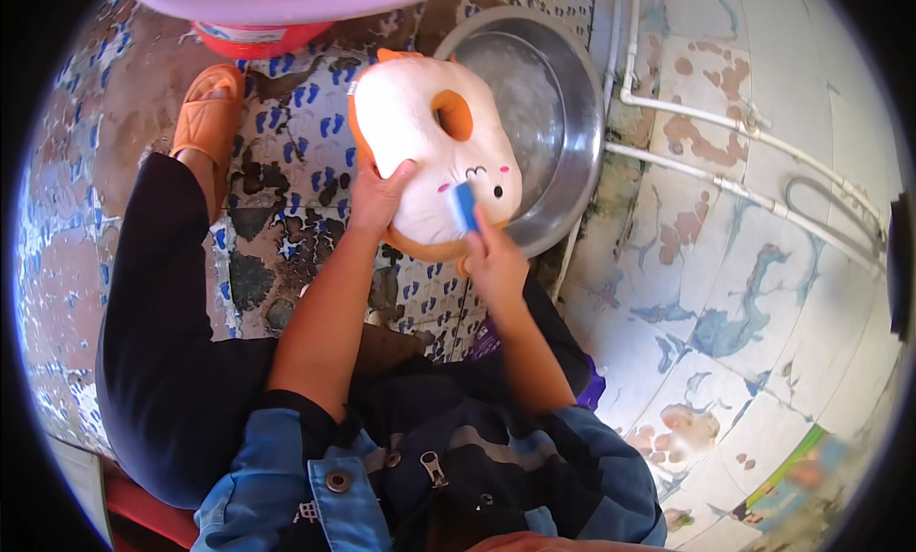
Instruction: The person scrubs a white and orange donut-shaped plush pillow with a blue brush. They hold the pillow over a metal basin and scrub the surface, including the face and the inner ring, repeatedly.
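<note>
A white and orange plush pillow (410,108) with a round hole and a stitched face lies partly over the rim of a wide metal basin (579,137). My left hand (379,194) grips the pillow's near left edge, thumb on the white top and the other fingers hidden by its side. In my right hand (498,266) is a small blue brush (463,207), slightly blurred, its white side against the pillow beside the stitched face. The brush's lower part is covered by my fingers. Some water appears to be in the basin.
A pink basin (286,0) and a red bucket (253,41) stand at the far left. White pipes (706,115) run along the tiled wall (735,294) on the right. My foot in an orange slipper (208,113) rests on the wet, footprint-patterned floor (286,151).
</note>
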The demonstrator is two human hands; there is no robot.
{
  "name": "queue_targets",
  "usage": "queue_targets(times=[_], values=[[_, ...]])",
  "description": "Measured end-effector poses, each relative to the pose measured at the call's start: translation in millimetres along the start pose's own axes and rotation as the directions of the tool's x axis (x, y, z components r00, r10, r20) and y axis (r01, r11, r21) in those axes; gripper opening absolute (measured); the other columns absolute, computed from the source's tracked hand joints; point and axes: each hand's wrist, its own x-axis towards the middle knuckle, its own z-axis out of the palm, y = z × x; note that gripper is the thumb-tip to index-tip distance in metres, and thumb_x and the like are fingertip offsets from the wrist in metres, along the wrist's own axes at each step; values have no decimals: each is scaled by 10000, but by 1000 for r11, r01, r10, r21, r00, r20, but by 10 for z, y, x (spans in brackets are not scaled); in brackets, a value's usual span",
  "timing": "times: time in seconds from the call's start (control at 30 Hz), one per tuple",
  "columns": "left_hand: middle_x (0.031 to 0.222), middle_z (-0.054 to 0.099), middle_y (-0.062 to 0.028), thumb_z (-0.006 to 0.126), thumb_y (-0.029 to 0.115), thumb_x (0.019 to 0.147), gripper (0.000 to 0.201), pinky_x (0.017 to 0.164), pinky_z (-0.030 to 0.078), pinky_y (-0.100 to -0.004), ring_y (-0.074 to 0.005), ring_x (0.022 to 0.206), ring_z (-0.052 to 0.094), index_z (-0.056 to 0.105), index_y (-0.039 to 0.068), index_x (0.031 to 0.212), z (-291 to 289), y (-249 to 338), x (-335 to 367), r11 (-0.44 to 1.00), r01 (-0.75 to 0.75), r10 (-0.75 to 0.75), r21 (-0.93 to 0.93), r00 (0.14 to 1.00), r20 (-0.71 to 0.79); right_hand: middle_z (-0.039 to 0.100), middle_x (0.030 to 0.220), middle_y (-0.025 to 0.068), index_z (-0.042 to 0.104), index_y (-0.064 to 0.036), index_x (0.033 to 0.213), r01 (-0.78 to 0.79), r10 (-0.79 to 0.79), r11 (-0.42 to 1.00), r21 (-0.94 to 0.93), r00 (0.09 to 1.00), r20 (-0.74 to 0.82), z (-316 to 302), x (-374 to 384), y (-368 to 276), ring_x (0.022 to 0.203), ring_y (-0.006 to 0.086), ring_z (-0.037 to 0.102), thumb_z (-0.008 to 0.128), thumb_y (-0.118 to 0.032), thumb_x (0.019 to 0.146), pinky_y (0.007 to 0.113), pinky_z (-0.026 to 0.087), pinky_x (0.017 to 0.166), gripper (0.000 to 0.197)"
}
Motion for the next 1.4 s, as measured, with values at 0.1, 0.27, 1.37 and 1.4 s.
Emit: queue_targets(times=[0.1, 0.27, 1.37, 1.4], values=[[1029, 638, -156, 740, 145, 754, 470, 765, 512, -311, -210, 865, 632, 529, -63, 1119, 134, 138, -60, 996, 45, -43, -74, 999, 34, 670, 894, 170, 541, -153, 1279, -434, 426, 897, -80, 899, -101, -91, 530, 90, 818, 310, 656, 551, -276, 883, 376, 494, 752, 415], [1052, 628, -145, 661, -2, 774, 424, 778, 520, -333, -228, 879, 633, 505, -32, 1167, -132, 16, 91, 939, 181, -151, -294, 981, 124, 608, 753, 142, 529, -225, 1287, -6, 8, 997, -81, 1000, 18, 301, 215, -486, 687, 332, 623, 578, -271, 852, 464, 484, 610, 440], [1133, 598, -129, 611, -28, 802, 463, 848, 492, -344, -232, 975, 602, 467, -4, 1242, -168, -150, -37, 927, 191, -159, -324, 980, 120, 675, 871, 113, 566, -238, 1246, -211, 267, 956, -202, 912, 312, 80, 890, -314, 812, 303, 647, 540, -297, 881, 419, 495, 720, 371], [1137, 596, -127, 611, -29, 802, 468, 850, 491, -344, -232, 974, 602, 465, -4, 1245, -156, -156, -45, 918, 198, -165, -344, 978, 124, 673, 930, 128, 566, -229, 1245, -243, 253, 967, -72, 905, 341, 105, 806, -433, 882, 311, 636, 548, -295, 877, 395, 485, 792, 374]])
